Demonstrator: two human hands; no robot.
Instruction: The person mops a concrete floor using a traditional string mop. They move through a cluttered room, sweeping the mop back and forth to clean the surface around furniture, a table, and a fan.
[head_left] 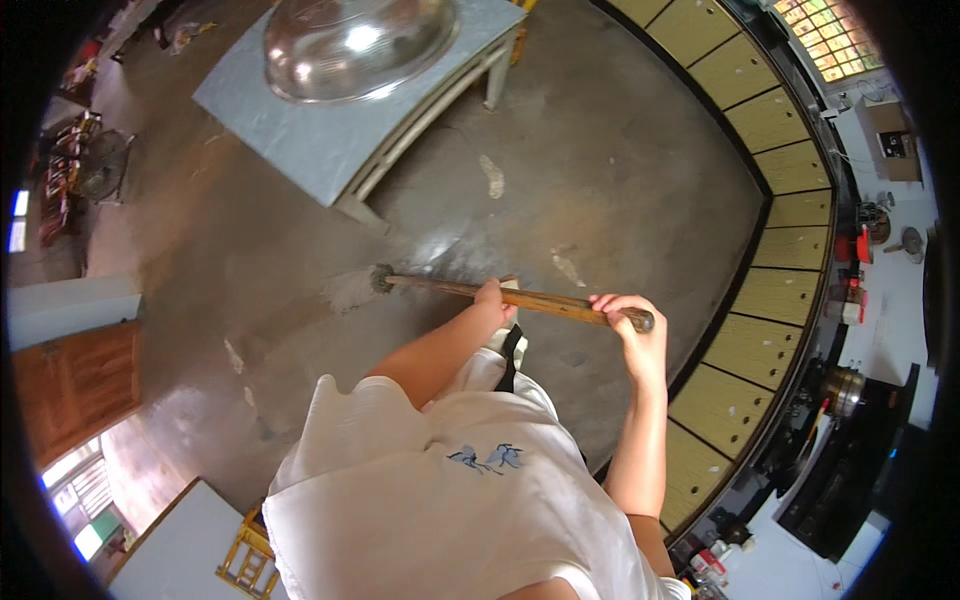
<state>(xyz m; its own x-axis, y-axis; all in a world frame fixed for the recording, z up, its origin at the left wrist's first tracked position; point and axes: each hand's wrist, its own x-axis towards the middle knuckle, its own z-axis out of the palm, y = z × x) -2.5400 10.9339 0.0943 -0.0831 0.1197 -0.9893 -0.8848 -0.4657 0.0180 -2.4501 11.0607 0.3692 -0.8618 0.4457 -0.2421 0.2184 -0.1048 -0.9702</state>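
Both my hands are closed round the wooden handle [548, 301] of a mop, which slants across in front of me. My right hand [632, 322] grips it close to the thick upper end. Lower down the stick, my left hand [493, 302] holds it in front of my body. The grey mop head [378, 280] rests on the floor to the left, its strands smeared and hard to make out. Around it the grey floor [640, 180] has a wet-looking shine and a few pale patches.
Ahead stands a table [300, 140] with a shiny metal dome cover [360, 45] on it. Yellow cabinet doors [765, 300] curve along the right, below a counter with a black stove [850, 470]. At left are a fan [103, 165] and a wooden door [80, 385]; a yellow chair [250, 560] is lower left.
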